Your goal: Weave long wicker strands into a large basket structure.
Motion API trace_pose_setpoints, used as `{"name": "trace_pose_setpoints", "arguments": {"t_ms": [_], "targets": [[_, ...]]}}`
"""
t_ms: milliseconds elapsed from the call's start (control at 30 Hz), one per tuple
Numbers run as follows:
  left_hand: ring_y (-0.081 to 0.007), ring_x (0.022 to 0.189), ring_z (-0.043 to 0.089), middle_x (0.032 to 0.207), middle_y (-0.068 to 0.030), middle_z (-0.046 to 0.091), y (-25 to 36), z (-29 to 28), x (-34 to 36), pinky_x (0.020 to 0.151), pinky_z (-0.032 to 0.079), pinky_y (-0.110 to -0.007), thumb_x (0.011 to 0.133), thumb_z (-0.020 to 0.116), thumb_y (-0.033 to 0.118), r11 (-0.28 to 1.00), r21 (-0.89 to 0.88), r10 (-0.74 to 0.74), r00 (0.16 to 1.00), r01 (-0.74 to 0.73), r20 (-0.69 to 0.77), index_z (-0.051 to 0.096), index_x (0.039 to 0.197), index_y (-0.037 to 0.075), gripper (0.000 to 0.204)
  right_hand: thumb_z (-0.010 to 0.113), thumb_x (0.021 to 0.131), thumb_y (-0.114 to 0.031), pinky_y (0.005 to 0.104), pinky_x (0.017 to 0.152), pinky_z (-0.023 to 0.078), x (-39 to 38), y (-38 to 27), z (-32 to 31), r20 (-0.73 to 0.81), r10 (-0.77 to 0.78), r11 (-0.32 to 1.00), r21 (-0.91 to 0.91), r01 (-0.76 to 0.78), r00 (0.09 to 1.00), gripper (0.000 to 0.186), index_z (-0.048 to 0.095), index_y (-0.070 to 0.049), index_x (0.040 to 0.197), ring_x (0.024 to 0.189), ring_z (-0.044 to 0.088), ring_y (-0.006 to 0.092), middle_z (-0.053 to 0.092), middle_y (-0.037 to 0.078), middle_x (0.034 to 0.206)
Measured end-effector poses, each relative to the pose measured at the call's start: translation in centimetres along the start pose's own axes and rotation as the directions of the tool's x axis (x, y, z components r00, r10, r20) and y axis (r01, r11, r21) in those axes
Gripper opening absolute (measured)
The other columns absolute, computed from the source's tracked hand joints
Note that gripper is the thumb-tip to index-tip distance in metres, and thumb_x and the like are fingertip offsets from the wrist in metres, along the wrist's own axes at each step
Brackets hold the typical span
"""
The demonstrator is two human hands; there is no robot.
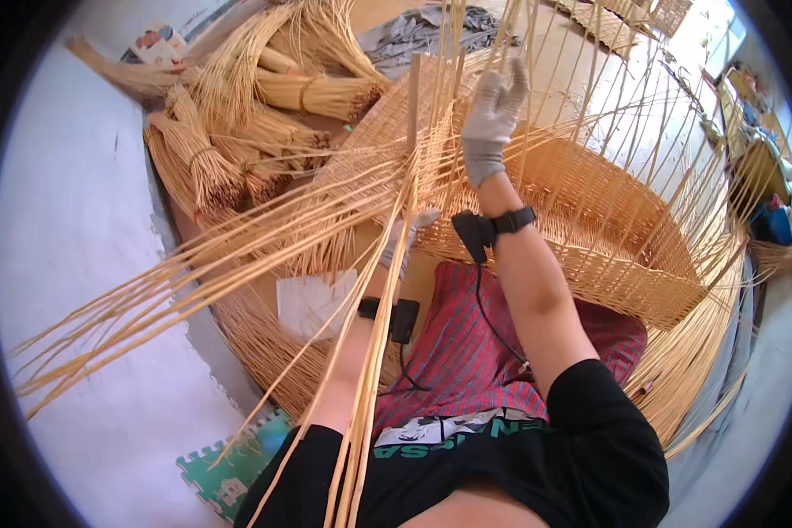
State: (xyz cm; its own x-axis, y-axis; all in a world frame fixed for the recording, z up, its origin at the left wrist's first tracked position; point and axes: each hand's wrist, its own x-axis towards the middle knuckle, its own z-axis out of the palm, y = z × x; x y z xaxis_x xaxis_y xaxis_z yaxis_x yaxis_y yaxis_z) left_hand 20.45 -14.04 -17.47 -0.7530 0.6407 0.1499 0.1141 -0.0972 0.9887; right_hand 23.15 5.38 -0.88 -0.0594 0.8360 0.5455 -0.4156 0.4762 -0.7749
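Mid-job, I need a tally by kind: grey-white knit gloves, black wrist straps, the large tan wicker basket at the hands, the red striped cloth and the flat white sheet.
Grey-white knit gloves: 2
Black wrist straps: 2
Large tan wicker basket: 1
Red striped cloth: 1
Flat white sheet: 1
Total: 7

The right hand (494,107), in a pale glove, is raised beside upright strands (450,48) at a woven basket (620,275); its grip is unclear. The left hand (403,238), also gloved, is at the basket's near side, partly behind loose canes (361,198). Cane bundles (312,93) lie upper left; 2 wrists wear black straps (514,220).
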Motion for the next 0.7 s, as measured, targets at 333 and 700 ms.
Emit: {"name": "trace_pose_setpoints", "arguments": {"t_ms": [333, 700], "targets": [[-0.0172, 0.093, 0.063, 0.101, -0.0096, 0.066, 2.4, 1.0, -4.8, 0.083, 0.053, -0.031, 0.098, 0.058, 0.004, 0.978, -0.125, -0.203, 0.898, 0.167, -0.391, 0.064, 0.117, -0.002, 0.020, 0.042, 0.111, -0.029, 0.0274, 0.063, 0.048, -8.4, -3.9, -13.9, -0.117, 0.276, 0.961, 0.033, -0.274, 0.954, 0.032, 0.056, -0.004, 0.124, 0.066, 0.056, 0.0115, 0.057, 0.002, 0.077], [-0.0148, 0.065, 0.070, 0.098, -0.0081, 0.073, 6.3, 8.0, 2.3, 0.058, 0.059, -0.031, 0.099, 0.064, 0.044, 0.872, 0.318, -0.486, 0.737, 0.372, 0.470, 0.062, 0.123, 0.005, 0.046, 0.051, 0.105, -0.012, 0.0316, 0.103, 0.051, -1.0, -3.7, -12.1, 0.431, -0.074, 0.592, -0.707, 0.387, 0.900, 0.045, 0.040, -0.006, 0.148, 0.125, 0.061, 0.0267, 0.064, 0.016, 0.134]]}}
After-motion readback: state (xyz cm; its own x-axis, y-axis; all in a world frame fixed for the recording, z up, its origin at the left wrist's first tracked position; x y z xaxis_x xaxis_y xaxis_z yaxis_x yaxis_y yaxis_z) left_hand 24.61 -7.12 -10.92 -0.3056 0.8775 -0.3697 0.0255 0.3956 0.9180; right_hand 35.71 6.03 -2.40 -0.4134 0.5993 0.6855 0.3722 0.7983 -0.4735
